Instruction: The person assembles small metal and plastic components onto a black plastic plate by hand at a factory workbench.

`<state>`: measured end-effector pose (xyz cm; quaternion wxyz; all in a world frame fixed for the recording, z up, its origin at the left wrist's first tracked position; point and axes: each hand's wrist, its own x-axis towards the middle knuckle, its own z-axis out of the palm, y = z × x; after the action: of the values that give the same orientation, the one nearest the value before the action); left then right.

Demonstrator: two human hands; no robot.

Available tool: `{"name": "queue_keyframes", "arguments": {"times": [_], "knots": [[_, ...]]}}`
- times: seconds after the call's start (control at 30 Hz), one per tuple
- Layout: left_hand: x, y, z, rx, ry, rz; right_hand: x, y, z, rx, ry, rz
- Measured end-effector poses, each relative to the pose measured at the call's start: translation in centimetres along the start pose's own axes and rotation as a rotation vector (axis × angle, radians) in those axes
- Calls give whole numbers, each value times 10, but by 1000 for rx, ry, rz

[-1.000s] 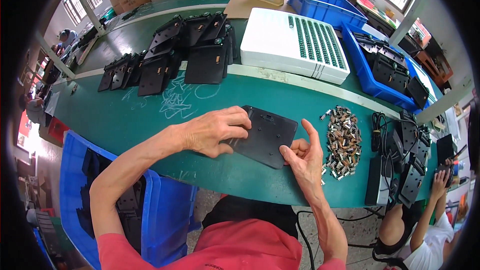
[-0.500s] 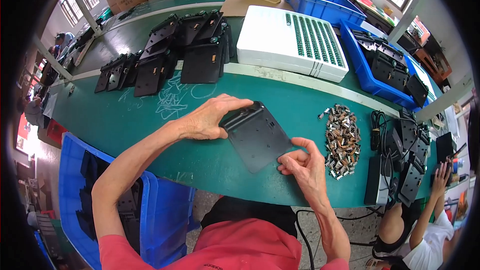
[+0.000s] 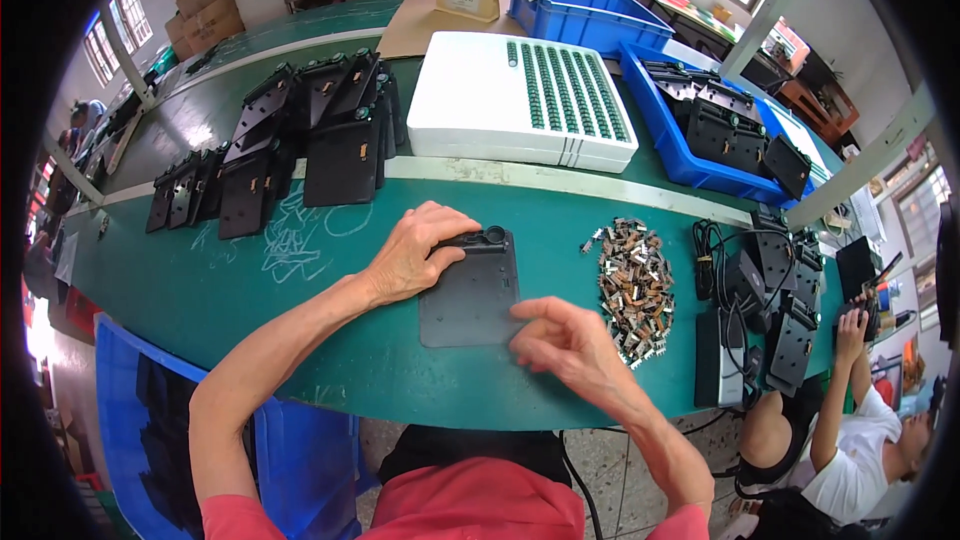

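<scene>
**One Plate Looked Only Part Done**

The left grip [image 3: 412,255] was pinched on the top left of a black plate [image 3: 462,310], on or just above the table [image 3: 340,370]. The right grip [image 3: 565,340] was by the plate's right side (it was blurry, so I couldn't tell if it was closed or apart). Past the left grip, a bunch of plates [image 3: 335,178] had tan bits [image 3: 363,151] and green bits [image 3: 362,113] on them, so they seemed further along. No such bits showed on the black plate, so more seemed left to do. A pile of small parts [image 3: 636,290] sat right of the right grip.
</scene>
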<state>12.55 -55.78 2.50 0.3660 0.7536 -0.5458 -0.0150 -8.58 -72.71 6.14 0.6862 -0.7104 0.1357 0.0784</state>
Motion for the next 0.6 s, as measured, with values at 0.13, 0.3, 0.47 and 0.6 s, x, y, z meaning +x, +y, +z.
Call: {"name": "queue_keyframes", "arguments": {"times": [0.13, 0.3, 0.47, 0.6], "knots": [[1, 0, 10, 29, 88, 18, 24, -41, -27, -323, 186, -280], [-2, 0, 12, 27, 118, 14, 105, -80, -63, -414, 423, -427], [1, 2, 14, 33, 138, 34, 199, -103, -102, -643, 583, -568], [-1, 2, 10, -16, 111, -4, 277, -101, -130, -799, 668, -645]]}}
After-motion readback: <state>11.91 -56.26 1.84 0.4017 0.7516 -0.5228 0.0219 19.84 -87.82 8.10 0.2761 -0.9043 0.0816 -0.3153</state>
